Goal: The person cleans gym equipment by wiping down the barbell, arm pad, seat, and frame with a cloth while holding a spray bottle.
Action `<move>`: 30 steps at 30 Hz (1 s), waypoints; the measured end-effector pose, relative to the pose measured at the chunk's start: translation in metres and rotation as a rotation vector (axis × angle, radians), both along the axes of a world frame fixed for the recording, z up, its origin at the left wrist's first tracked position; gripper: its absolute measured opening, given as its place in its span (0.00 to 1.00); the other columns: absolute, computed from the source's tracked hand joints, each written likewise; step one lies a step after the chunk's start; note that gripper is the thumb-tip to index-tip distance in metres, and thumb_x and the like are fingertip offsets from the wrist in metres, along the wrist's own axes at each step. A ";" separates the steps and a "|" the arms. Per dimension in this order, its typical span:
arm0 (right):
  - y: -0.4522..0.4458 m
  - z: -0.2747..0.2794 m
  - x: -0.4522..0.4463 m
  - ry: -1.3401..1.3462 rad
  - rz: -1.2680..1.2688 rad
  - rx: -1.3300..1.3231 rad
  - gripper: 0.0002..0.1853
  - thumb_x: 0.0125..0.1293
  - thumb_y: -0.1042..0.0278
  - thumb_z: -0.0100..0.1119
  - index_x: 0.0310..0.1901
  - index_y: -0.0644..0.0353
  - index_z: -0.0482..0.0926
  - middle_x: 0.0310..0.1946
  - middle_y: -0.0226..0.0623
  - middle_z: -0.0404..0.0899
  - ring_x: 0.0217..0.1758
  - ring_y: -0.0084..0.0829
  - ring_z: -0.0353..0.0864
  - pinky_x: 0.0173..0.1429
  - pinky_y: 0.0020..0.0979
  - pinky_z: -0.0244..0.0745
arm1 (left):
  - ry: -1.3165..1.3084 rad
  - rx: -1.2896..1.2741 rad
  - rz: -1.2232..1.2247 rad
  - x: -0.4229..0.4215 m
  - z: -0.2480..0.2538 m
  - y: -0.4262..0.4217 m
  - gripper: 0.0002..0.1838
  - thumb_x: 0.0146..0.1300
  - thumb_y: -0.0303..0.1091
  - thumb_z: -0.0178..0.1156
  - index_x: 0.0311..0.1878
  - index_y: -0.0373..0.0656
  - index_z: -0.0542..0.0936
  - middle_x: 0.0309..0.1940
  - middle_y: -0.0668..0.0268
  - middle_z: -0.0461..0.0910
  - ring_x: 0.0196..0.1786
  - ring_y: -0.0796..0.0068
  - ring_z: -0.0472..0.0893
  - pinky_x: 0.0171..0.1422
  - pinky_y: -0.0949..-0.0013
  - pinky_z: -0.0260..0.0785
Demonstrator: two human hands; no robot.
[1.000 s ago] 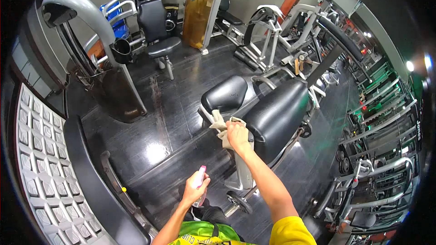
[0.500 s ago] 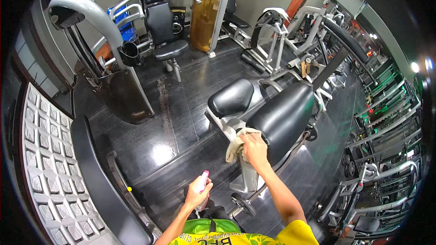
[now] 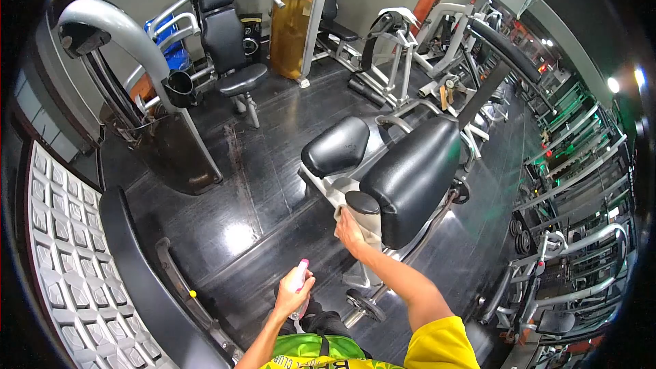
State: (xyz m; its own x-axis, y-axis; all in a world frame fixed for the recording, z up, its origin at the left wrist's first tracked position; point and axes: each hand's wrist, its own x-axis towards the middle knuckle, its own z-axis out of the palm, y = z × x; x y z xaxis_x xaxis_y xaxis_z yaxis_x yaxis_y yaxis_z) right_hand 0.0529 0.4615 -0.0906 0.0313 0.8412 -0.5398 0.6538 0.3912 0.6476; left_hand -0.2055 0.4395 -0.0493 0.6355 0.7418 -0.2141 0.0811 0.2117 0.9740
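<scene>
My left hand [image 3: 295, 288] is closed around a spray bottle with a pink-and-white head [image 3: 301, 270], held low in front of my body. Farther out, my right hand [image 3: 349, 234] presses a beige cloth [image 3: 371, 227] against the side of the bench's metal post, just under its round black cap [image 3: 362, 203]. Part of the cloth is hidden by my fingers, and it blends with the light frame. Right beside the post is the long black bench pad [image 3: 413, 174]; a shorter black seat pad [image 3: 336, 146] lies to its left.
A small weight plate [image 3: 365, 305] sits on a bar low near my legs. At left stand a long black padded bench [image 3: 147, 273] and a white patterned panel [image 3: 68, 253]. A machine with a black seat [image 3: 242, 79] is at the back; racks [image 3: 581, 184] line the right.
My right hand has moved left and slightly down from the top of the post to its side, uncovering the black cap. The left hand still holds the bottle. The view has shifted slightly.
</scene>
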 end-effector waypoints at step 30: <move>-0.093 -0.019 0.031 0.449 0.239 0.509 0.09 0.60 0.63 0.52 0.37 0.54 0.80 0.40 0.31 0.79 0.51 0.30 0.76 0.59 0.32 0.65 | -0.129 -0.100 0.095 0.025 0.012 -0.110 0.05 0.63 0.23 0.61 0.40 0.37 0.75 0.25 0.69 0.77 0.22 0.82 0.77 0.28 0.75 0.70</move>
